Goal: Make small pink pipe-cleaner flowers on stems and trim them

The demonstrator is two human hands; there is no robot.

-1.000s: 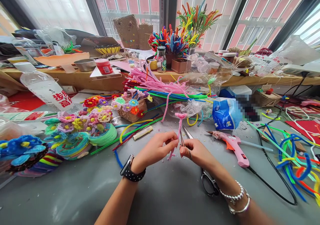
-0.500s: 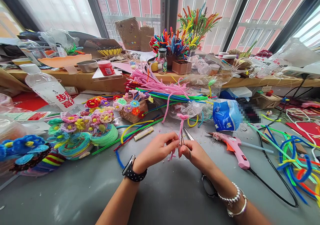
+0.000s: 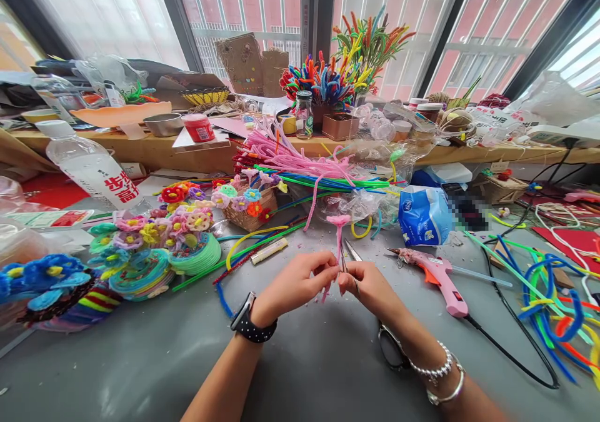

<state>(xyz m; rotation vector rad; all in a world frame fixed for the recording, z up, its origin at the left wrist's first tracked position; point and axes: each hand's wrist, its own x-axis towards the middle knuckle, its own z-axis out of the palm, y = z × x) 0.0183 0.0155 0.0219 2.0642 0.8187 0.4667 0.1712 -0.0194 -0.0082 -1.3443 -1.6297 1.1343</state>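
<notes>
A pink pipe-cleaner flower (image 3: 338,234) stands upright between my two hands over the grey table (image 3: 140,359). My left hand (image 3: 297,282), with a black watch on the wrist, pinches its stem from the left. From the right, my right hand (image 3: 368,286), with silver bracelets on the wrist, pinches the same stem. Scissors (image 3: 391,344) lie on the table under my right forearm, their blades pointing up towards the flower.
A pink glue gun (image 3: 435,275) with a black cord lies to the right. Finished pipe-cleaner flowers (image 3: 154,234) and a small basket (image 3: 248,206) sit at the left. Loose pipe cleaners (image 3: 319,172), a blue tissue pack (image 3: 424,212) and a water bottle (image 3: 91,165) stand behind.
Both hands have stayed on the pink stem, with the fingers shifting slightly along it. The view has moved a little.
</notes>
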